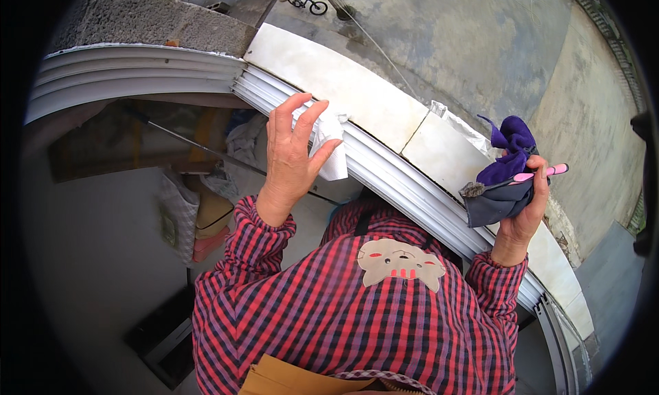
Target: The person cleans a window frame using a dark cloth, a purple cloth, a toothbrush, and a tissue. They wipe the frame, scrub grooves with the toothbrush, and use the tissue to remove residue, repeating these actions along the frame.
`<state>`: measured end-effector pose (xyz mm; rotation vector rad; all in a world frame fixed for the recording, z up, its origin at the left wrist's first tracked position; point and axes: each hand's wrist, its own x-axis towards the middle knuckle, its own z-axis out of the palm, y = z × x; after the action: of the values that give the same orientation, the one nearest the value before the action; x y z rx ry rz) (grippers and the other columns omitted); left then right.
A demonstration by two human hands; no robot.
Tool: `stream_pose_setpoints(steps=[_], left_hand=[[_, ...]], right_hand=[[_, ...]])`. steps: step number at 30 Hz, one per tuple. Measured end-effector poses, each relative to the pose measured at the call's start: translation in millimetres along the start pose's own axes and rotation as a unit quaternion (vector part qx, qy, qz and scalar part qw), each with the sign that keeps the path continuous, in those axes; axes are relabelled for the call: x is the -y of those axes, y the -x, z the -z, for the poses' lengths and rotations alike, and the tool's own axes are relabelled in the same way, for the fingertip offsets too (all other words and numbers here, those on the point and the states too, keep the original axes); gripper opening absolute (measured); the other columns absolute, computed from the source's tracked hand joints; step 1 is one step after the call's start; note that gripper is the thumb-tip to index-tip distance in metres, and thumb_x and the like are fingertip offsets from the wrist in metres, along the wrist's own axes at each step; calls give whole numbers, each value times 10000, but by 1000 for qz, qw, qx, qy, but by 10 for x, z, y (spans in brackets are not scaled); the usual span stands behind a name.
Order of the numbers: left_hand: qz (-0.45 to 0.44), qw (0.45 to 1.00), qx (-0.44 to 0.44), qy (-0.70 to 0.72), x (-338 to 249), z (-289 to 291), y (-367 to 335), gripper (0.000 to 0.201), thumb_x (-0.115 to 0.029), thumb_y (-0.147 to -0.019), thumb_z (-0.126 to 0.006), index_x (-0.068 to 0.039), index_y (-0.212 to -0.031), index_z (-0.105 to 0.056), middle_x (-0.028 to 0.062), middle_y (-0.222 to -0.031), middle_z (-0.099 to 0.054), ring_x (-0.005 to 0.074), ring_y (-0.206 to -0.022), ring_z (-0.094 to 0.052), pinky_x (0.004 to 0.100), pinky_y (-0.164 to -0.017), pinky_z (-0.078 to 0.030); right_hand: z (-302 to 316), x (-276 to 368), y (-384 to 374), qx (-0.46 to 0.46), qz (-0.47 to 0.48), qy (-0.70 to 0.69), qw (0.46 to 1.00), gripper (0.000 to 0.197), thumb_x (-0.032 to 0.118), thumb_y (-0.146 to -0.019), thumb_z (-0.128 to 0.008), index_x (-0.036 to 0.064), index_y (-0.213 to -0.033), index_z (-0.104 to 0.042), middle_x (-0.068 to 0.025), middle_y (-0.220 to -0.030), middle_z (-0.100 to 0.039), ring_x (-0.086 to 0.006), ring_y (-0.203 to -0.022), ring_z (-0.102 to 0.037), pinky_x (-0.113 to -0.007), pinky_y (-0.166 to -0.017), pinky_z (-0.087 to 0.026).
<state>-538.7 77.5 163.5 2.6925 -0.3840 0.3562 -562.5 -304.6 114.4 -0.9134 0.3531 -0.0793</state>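
Observation:
Curved over the near side of a white window track (384, 163), my left hand (288, 151) has thumb and fingers around a crumpled white tissue (332, 151). The tissue's lower end hangs past the track's inner edge. On the right, above the outer sill, my right hand (527, 213) grips a bundle. In it are a purple cloth (508, 151), a dark grey cloth (498, 204) and a small brush with a pink handle (557, 169). The brush's grey, fuzzy tip (472, 189) sticks out to the left. Part of the handle is hidden behind my fingers.
Pale stone slabs (343, 65) form the outer sill, with crumpled clear plastic (460, 127) on it. Outside and far below lies concrete ground (467, 45) with a bicycle (307, 3). Indoors, a checked bag (180, 213) and a thin rod (199, 146) are at the left.

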Motion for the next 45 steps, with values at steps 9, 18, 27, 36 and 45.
stream_pose_setpoints(steps=[9,18,27,36,45], left_hand=[[-52,992,87,78,-162,-320,178,140,21,-829,-754,-8,-961,-717,96,-982,-717,300,-908,-687,376,-792,-566],[-230,947,165,151,-982,-1020,248,84,-89,-755,-663,-51,-782,-594,52,-889,-562,218,-866,-585,321,-755,-533],[-185,975,112,54,-395,-727,85,165,-51,-817,-641,-50,-981,-659,53,-988,-661,233,-900,-649,332,-779,-555],[-138,984,83,-72,647,-368,-153,113,-46,-828,-626,-98,-927,-607,43,-864,-589,233,-873,-630,354,-769,-565],[48,981,24,-186,1028,116,-230,248,-11,-863,-626,-46,-1107,-659,98,-1081,-642,295,-1004,-654,379,-885,-563]], right_hand=[[142,-24,46,-9,20,0,1000,305,319,-1099,-541,25,-1138,-610,-187,-1175,-651,-306,-1116,-661,-391,-998,-522],[108,-27,46,24,23,-72,997,254,304,-1098,-546,69,-1174,-602,-205,-1276,-634,-299,-1232,-619,-406,-1068,-496],[-226,-1,38,46,25,-36,998,303,344,-1077,-558,48,-1138,-572,-217,-1190,-641,-315,-1155,-646,-410,-1028,-501],[-1094,-19,-52,209,14,54,976,295,337,-1066,-575,43,-1089,-591,-202,-1136,-667,-296,-1070,-668,-387,-940,-534],[-1900,-330,-394,207,-87,7,975,229,274,-1078,-609,47,-1085,-631,-51,-904,-641,-127,-709,-648,-249,-652,-524]])
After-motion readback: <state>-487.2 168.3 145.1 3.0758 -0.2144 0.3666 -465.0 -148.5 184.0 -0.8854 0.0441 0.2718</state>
